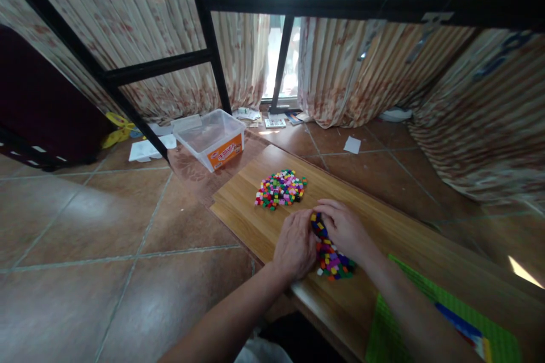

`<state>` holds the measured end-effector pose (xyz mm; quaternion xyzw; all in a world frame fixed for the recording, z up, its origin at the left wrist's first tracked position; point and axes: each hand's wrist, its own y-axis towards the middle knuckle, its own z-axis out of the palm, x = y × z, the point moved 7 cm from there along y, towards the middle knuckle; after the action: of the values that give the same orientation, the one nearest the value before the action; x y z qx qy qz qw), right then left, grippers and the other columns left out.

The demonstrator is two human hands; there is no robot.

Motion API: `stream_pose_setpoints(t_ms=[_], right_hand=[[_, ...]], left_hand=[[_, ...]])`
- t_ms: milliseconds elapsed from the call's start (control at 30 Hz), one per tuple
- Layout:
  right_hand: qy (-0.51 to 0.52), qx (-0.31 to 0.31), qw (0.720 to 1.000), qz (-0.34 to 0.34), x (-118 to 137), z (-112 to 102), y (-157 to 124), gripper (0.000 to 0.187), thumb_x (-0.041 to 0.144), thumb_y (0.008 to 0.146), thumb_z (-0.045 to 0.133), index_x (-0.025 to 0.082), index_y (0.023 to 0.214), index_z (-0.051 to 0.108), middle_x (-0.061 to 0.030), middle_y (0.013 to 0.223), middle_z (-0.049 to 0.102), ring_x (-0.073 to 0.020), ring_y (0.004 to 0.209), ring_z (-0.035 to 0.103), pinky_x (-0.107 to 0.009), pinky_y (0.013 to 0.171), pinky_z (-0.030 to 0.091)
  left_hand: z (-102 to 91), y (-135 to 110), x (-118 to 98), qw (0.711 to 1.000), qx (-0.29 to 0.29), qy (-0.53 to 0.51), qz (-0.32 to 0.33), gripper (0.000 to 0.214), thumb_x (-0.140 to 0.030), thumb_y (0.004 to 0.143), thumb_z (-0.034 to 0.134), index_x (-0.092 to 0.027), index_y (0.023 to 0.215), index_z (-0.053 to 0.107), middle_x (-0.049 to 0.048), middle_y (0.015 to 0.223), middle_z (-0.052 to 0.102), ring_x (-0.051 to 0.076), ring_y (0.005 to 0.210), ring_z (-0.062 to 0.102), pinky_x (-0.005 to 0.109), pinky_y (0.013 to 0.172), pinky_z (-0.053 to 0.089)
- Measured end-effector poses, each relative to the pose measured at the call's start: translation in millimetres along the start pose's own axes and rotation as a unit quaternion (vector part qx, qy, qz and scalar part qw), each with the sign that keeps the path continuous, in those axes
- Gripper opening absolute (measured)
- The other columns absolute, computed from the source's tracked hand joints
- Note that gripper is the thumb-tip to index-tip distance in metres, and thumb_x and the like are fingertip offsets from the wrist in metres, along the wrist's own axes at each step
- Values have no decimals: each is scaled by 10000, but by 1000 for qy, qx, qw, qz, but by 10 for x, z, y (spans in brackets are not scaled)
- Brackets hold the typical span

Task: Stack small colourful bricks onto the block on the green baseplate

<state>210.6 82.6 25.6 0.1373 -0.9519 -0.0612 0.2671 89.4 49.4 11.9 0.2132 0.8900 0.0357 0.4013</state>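
Note:
My left hand (296,244) curves along the near-left side of a pile of small colourful toy blocks (334,261) on the wooden tabletop. Facing it, my right hand (343,227) bends round the far-right side. Between the fingertips, mostly blue and yellow blocks (318,226) are cupped by both hands. Fingers on each hand are close together and curled, and some fingertips are hidden. Farther up the board lies a second pile of mixed blocks (281,188), apart from the hands.
A green studded baseplate (395,306) with blue, red, white and yellow pieces lies under my right forearm. Beyond the wooden table (251,210) is a clear plastic bin (208,136) with an orange label. Black metal bars (340,3) cross in front of the curtains.

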Motion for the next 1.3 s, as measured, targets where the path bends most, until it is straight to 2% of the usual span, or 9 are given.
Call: stream_pose_setpoints(t_ms=[167,233,333,500,700,833,1000,1167,1300], right_hand=[[-13,-77,992,100,-235,-289,-58,354,175,858,394,199,1029,703,-90,1100,705,-226,1026,650,-389,934,488],[-33,-77,986,147,-370,-377,-130,344,186,842,419,201,1018,713,-89,1074,719,-241,997,663,-394,904,497],[-66,-33,980,184,-491,-414,-181,356,181,832,441,194,1065,710,-96,1116,712,-255,1024,656,-398,913,487],[-84,35,980,178,-461,-285,-117,367,156,838,465,151,1133,683,-125,1148,689,-248,1059,636,-369,939,461],[-62,75,983,156,-385,-154,-117,346,140,859,447,167,1094,699,-88,1103,710,-211,1018,649,-322,907,469],[-53,77,982,163,-397,-207,-105,357,142,862,442,177,1115,693,-74,1126,712,-196,1031,650,-311,913,465],[-60,78,985,145,-313,-146,32,339,164,879,469,186,1152,669,-75,1181,686,-185,1093,617,-295,943,429],[-77,78,986,127,-170,19,102,240,262,868,562,215,1062,695,-82,1036,685,-219,997,605,-327,879,419],[-84,51,986,135,-118,89,94,180,266,859,574,208,964,708,-94,977,661,-236,967,581,-348,849,404]], left_hand=[[38,-15,-49,997,57,-27,37,517,-140,873,397,-149,1390,400,128,1341,546,238,1300,449,430,1114,384],[53,-24,-63,995,74,-40,51,540,-132,859,407,-136,1399,387,138,1363,528,243,1307,440,427,1112,382],[54,-27,-52,992,83,-75,53,577,-121,831,430,-145,1405,379,138,1370,518,249,1286,455,425,1098,389],[-5,-32,-5,987,64,-141,46,605,-142,823,461,-191,1418,364,119,1403,484,255,1277,454,443,1087,383],[-42,-5,36,979,56,-196,16,609,-177,820,468,-202,1420,368,106,1439,448,258,1320,408,454,1130,319],[15,73,72,971,52,-233,-28,580,-218,855,436,-175,1429,368,109,1490,398,253,1378,350,442,1174,253],[89,162,81,961,44,-271,-40,576,-240,869,434,-158,1435,371,106,1510,385,257,1404,325,442,1195,212],[151,199,135,940,34,-336,-45,589,-233,869,446,-163,1447,357,104,1508,395,263,1402,342,447,1192,233],[197,229,169,916,29,-397,-51,588,-237,869,457,-180,1445,351,108,1474,440,270,1368,398,468,1168,284]])
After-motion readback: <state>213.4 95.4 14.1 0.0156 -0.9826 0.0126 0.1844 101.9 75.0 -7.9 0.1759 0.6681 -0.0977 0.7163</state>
